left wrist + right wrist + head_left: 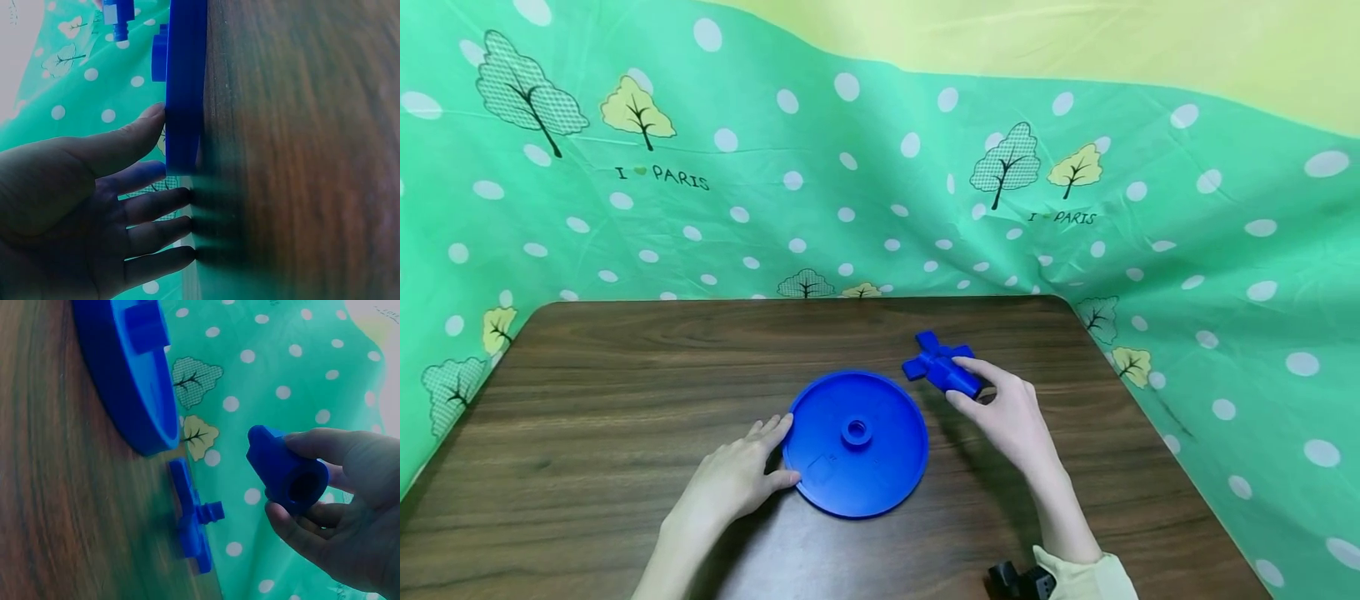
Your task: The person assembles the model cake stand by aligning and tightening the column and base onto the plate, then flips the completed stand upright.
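Left of the blue disc (865, 479), L hand (733, 471) is resting straight, ungripping fingers at its edge, thumb touching, prob. to steady it. Disc is lying flat on table (625, 400), collar (857, 443) up, maybe for access. Just right, blue cross (187, 519) is sitting peg-up; near it, R hand (1007, 417) is pinching blue tube (281, 469) by its sides, off table, prob. leaving ends free.

blue disc (859, 475): smooth plastic – soft sheen | cylinder (281, 465): smooth plastic | tabletop (625, 375): wood-grained – smooth | backdrop (880, 196): creased cloth
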`<state>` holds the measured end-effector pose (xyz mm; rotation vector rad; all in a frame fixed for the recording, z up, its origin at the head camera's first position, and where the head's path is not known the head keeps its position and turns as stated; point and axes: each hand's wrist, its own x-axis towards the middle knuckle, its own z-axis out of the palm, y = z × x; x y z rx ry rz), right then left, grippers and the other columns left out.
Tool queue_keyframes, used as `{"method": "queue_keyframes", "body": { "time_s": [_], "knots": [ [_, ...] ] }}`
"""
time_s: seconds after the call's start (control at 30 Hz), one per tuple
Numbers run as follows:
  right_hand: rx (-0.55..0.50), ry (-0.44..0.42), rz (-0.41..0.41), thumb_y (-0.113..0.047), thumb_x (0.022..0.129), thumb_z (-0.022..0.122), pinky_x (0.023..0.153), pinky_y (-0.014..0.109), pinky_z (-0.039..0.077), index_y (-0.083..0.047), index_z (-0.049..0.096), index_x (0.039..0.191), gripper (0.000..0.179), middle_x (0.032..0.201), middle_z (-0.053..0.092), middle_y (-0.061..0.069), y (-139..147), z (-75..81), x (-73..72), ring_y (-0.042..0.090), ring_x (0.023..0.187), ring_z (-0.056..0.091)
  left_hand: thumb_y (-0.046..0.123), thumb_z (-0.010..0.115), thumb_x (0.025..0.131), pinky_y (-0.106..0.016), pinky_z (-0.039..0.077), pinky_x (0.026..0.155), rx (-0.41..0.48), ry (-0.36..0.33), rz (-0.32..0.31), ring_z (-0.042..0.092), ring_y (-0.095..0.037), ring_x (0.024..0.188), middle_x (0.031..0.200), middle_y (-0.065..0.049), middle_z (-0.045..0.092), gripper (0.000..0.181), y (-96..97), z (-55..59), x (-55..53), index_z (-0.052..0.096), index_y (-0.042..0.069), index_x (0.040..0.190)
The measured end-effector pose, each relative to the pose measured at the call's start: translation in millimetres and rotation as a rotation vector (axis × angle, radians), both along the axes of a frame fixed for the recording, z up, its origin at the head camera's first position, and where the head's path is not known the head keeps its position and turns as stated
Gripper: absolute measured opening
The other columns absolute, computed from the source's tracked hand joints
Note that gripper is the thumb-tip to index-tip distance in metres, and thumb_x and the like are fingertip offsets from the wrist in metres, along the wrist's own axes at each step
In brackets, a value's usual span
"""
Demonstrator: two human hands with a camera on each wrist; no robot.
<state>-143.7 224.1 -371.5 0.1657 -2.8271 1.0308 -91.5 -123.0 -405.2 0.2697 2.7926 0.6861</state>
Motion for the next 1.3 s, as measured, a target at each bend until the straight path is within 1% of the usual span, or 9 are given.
{"method": "queue_keyframes", "body": {
  "time_s": [0.27, 0.43, 0.7, 0.87, 1.07, 1.3],
  "knots": [
    [-0.05, 0.029, 0.002, -0.03, 0.093, 0.077, 0.066, 0.025, 0.056, -0.02, 0.068, 0.136, 0.045, 0.119, 0.076, 0.016, -8, 6.8, 4.9, 0.022, 0.083, 0.072, 0.041, 0.075, 0.092, -0.073, 0.039, 0.112, 0.019, -0.004, 0.018, 0.042, -0.041, 0.149, 0.161, -0.015, 0.046, 0.077, -0.8, -2.9, 2.8, 0.044, 0.015, 0.157],
    [-0.08, 0.025, 0.007, -0.031, 0.093, 0.078, 0.066, 0.025, 0.057, -0.02, 0.068, 0.135, 0.045, 0.117, 0.076, 0.015, -12, 7.5, 7.4, 0.02, 0.081, 0.072, 0.041, 0.074, 0.093, -0.073, 0.04, 0.11, 0.02, -0.006, 0.029, 0.042, -0.043, 0.149, 0.162, -0.014, 0.045, 0.076, 0.0, -4.3, 3.8, 0.043, 0.016, 0.158],
    [-0.082, 0.02, 0.01, -0.03, 0.092, 0.079, 0.067, 0.025, 0.058, -0.023, 0.069, 0.134, 0.044, 0.117, 0.076, 0.012, -18, 8.6, 8.0, 0.015, 0.077, 0.071, 0.04, 0.073, 0.094, -0.073, 0.04, 0.11, 0.027, -0.01, 0.037, 0.04, -0.044, 0.15, 0.162, -0.015, 0.044, 0.075, -0.1, -5.9, 5.2, 0.042, 0.016, 0.158],
    [-0.094, 0.013, 0.011, -0.029, 0.092, 0.079, 0.066, 0.024, 0.057, -0.022, 0.069, 0.135, 0.044, 0.116, 0.077, 0.015, -20, 10.1, 8.6, 0.018, 0.078, 0.072, 0.039, 0.073, 0.094, -0.073, 0.039, 0.111, 0.031, -0.016, 0.03, 0.04, -0.044, 0.15, 0.163, -0.016, 0.043, 0.076, 0.8, -3.8, 4.2, 0.042, 0.015, 0.158],
    [-0.103, 0.014, 0.031, -0.029, 0.092, 0.079, 0.066, 0.023, 0.057, -0.022, 0.069, 0.134, 0.044, 0.116, 0.076, 0.016, -24, 11.3, 7.0, 0.02, 0.081, 0.074, 0.04, 0.075, 0.092, -0.072, 0.039, 0.112, 0.029, -0.017, 0.022, 0.041, -0.044, 0.149, 0.161, -0.018, 0.045, 0.077, 0.4, -1.2, 2.9, 0.043, 0.014, 0.157],
    [-0.102, 0.005, 0.033, -0.028, 0.092, 0.079, 0.065, 0.024, 0.057, -0.021, 0.069, 0.134, 0.043, 0.117, 0.076, 0.015, -27, 11.7, 8.9, 0.019, 0.078, 0.072, 0.041, 0.075, 0.092, -0.072, 0.04, 0.111, 0.023, -0.014, 0.026, 0.041, -0.044, 0.149, 0.161, -0.017, 0.045, 0.077, 0.6, -1.2, 3.0, 0.043, 0.015, 0.158]
  ]
}}
